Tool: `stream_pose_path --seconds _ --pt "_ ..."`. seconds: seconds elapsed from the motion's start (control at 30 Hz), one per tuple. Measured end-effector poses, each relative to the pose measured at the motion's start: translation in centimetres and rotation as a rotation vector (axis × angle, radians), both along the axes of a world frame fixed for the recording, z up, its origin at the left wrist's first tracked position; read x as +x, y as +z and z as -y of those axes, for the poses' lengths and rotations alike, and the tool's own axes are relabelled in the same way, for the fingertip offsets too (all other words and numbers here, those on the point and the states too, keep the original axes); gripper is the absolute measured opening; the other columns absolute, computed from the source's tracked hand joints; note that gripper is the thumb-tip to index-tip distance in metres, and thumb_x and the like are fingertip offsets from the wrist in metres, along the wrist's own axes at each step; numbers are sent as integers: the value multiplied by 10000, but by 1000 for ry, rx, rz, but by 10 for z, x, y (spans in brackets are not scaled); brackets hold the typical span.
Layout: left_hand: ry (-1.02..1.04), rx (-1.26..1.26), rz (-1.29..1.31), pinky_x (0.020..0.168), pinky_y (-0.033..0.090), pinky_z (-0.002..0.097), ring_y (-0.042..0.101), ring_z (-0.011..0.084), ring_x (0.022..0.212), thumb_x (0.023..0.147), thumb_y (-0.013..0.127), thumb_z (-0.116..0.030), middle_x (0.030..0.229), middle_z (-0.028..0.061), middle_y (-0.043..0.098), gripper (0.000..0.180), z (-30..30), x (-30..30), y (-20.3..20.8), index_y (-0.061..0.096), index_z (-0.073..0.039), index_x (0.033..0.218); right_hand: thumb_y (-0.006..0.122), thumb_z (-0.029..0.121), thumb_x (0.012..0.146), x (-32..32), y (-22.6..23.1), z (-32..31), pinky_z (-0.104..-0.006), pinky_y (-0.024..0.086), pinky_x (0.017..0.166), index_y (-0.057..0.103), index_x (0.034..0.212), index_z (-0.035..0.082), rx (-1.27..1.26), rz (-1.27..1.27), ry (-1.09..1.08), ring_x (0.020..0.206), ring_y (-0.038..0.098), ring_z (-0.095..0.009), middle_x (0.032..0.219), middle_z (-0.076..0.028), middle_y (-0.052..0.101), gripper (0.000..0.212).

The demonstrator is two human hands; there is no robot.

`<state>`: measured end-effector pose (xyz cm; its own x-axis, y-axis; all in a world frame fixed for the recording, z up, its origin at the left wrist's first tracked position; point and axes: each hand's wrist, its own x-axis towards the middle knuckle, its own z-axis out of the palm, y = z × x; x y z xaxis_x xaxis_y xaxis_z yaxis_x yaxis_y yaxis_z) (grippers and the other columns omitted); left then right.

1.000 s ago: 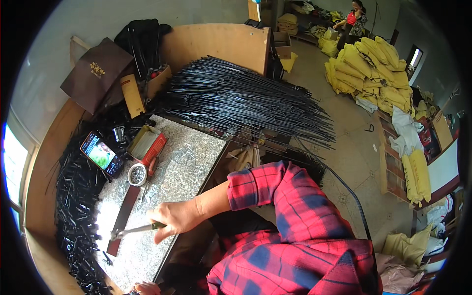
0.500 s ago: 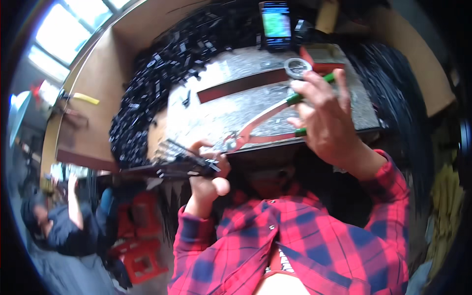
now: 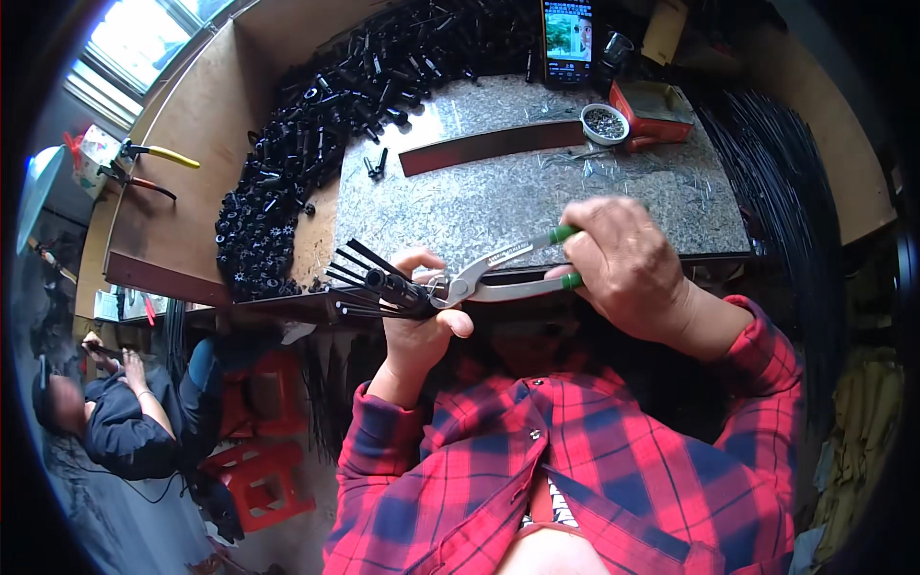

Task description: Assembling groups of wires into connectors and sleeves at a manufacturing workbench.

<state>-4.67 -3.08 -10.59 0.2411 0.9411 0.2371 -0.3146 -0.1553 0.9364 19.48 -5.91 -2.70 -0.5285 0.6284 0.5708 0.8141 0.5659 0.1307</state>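
My left hand (image 3: pixel 414 326) is closed around a black hub with rods (image 3: pixel 388 284), a tube-like centre from which several thin rods spread to the left. Metal pliers (image 3: pixel 503 257) with green grips lie across from the right, their jaws touching the hub's right side at my left fingertips. What sits between the jaws is too small to make out. My right hand (image 3: pixel 628 264) wraps round both green grips, the handles partly spread. Both hands are just over the front edge of the stone slab (image 3: pixel 661 211).
Black plastic parts (image 3: pixel 316 125) are heaped at the left and back. A dark strip (image 3: pixel 494 146), a white cup of small metal bits (image 3: pixel 605 123), a red box (image 3: pixel 652 110) and a phone (image 3: pixel 567 43) stand behind. Black rods (image 3: pixel 781 172) lie right; a co-worker (image 3: pixel 134 412) sits left.
My right hand has shifted down and its fingers have closed round the grips, bringing the plier handles closer together. The hub with rods remains in my left hand. The view has shifted slightly.
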Motion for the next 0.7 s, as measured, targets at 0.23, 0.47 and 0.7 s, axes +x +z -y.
stream_pose_path --seconds 0.23,0.47,0.7 --pt "-76 66 -49 631 438 218 557 85 727 469 845 -433 823 -6 578 723 -9 -8 -9 564 -15 987 680 168 818 7 -27 17 -340 486 532 509 934 24 -745 -236 313 623 620 -268 763 -134 576 252" --pt "-28 165 -137 602 422 248 544 108 663 467 847 -469 730 29 599 600 -8 -2 -8 625 -10 783 758 219 760 6 -17 12 -264 471 587 481 1025 5 -1762 -599 290 668 594 -162 780 -52 600 439" --pt "-12 20 -111 619 437 258 557 123 690 470 797 -564 745 35 591 674 -12 -10 0 620 2 790 545 236 931 -2 -16 20 -353 488 673 477 1062 -8 -1109 -583 208 752 624 -218 778 -142 608 285"
